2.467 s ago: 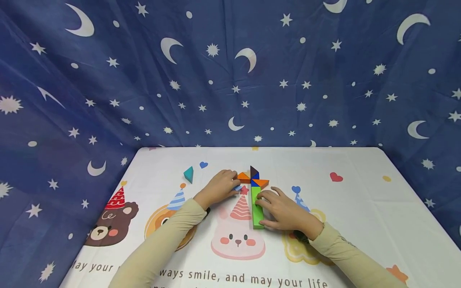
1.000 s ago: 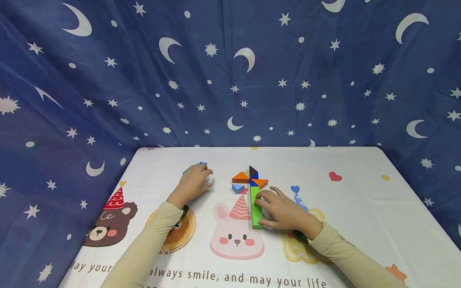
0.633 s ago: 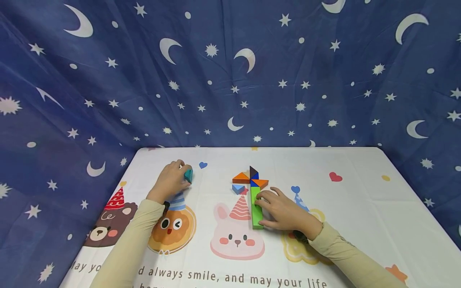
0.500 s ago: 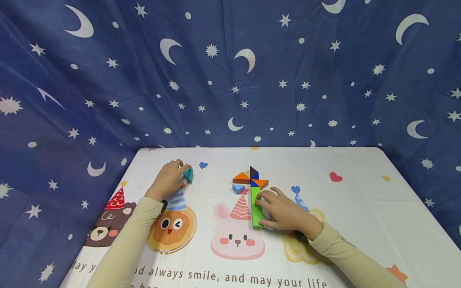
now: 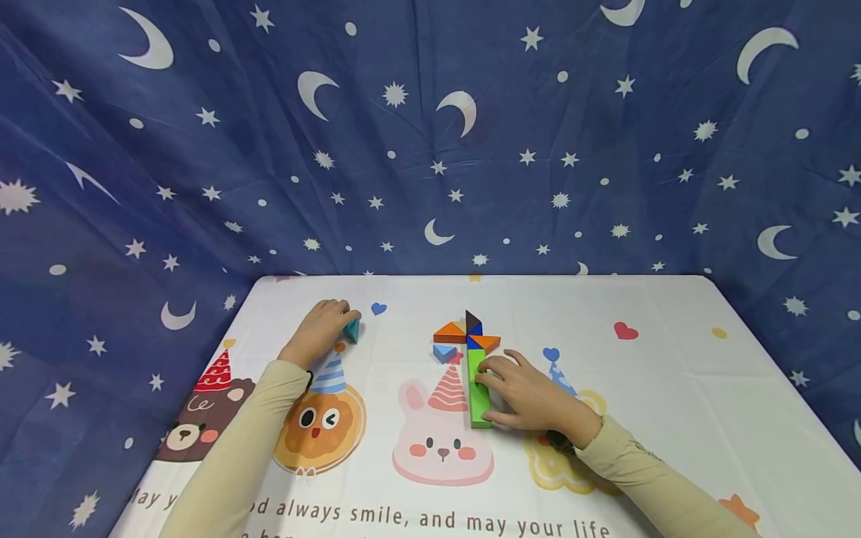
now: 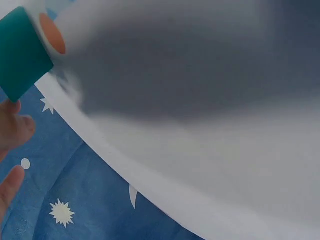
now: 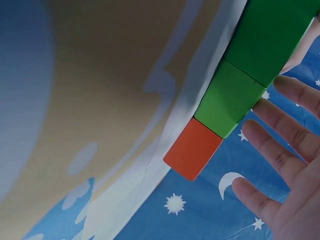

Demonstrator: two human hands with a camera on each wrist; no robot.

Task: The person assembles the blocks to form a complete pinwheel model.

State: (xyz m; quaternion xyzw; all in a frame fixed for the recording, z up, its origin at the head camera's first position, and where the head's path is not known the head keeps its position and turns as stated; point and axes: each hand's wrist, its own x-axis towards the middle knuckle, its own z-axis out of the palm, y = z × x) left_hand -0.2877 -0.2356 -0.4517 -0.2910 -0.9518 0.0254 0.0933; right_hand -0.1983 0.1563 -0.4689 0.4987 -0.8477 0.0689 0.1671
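The left hand (image 5: 321, 329) has its fingertips on a teal triangular block (image 5: 352, 331) at the table's left side and pinches it; the thumb is hidden. In the left wrist view, a fingertip touches the lower corner of this teal block (image 6: 22, 55). The right hand (image 5: 528, 396) rests on the green blocks (image 5: 478, 396), which lie end to end in an upright bar. Its fairly straight fingers touch the top edge of the green blocks (image 7: 230, 97) in the right wrist view. Orange, dark blue and black triangular blocks (image 5: 474, 323) form a pinwheel shape at the bar's far end.
A loose light blue triangular block (image 5: 445, 353) lies left of the bar, below the orange triangular block (image 5: 449, 332). The white tablecloth (image 5: 673, 388) has printed cartoon animals and lettering. A dark blue star-and-moon curtain (image 5: 430, 149) hangs behind and at both sides.
The left hand has left the light blue triangular block by the pinwheel, moved left and taken hold of the teal one. The right hand stays on the green blocks.
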